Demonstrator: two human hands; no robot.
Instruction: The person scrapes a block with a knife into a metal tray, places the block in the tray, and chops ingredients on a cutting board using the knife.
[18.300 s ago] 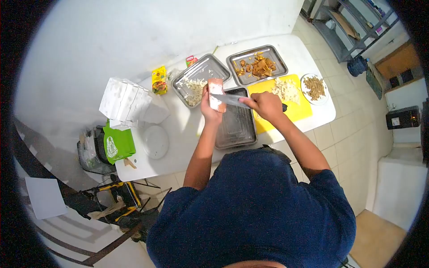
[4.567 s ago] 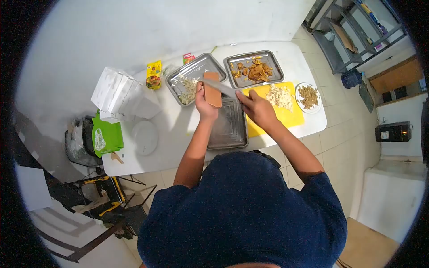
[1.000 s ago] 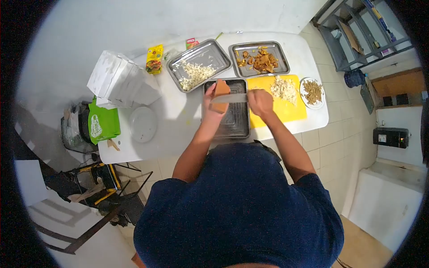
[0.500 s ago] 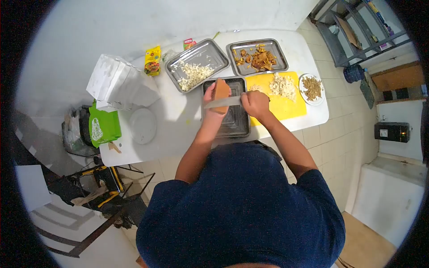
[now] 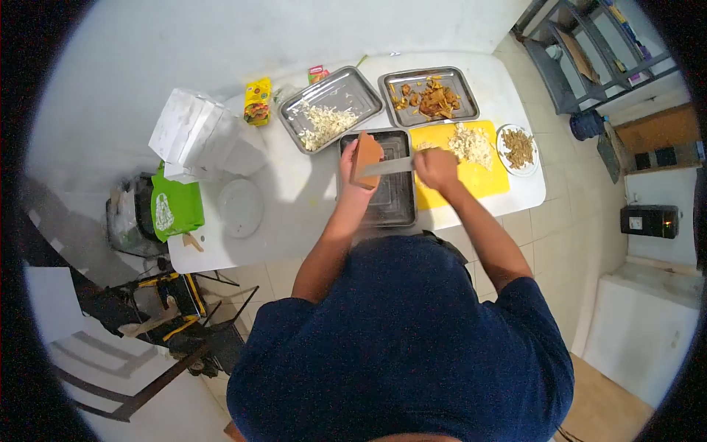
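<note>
My left hand [image 5: 353, 175] grips a reddish-brown block [image 5: 366, 153] above a dark metal tray [image 5: 395, 206]. My right hand [image 5: 436, 169] is closed round the handle of a knife [image 5: 390, 166], whose blade reaches across to the block. Right of the dark tray lies a yellow cutting board [image 5: 486, 183] bearing chopped pale pieces [image 5: 473, 146]. Behind my left hand, a steel tray [image 5: 353, 85] holds pale shreds [image 5: 324, 125]. A second steel tray [image 5: 464, 88] contains browned food [image 5: 436, 101].
A white plate [image 5: 533, 166] of brown strips stands at the table's right. At the left are white boxes [image 5: 191, 132], a clear round lid [image 5: 241, 208], a green bag [image 5: 177, 206] and a yellow packet [image 5: 258, 102]. Grey shelves [image 5: 552, 74] stand beyond the table.
Since half a second ago, my right hand and the knife have shifted slightly right across the block. The block's plain brown face seen earlier is now turned at a steeper angle.
</note>
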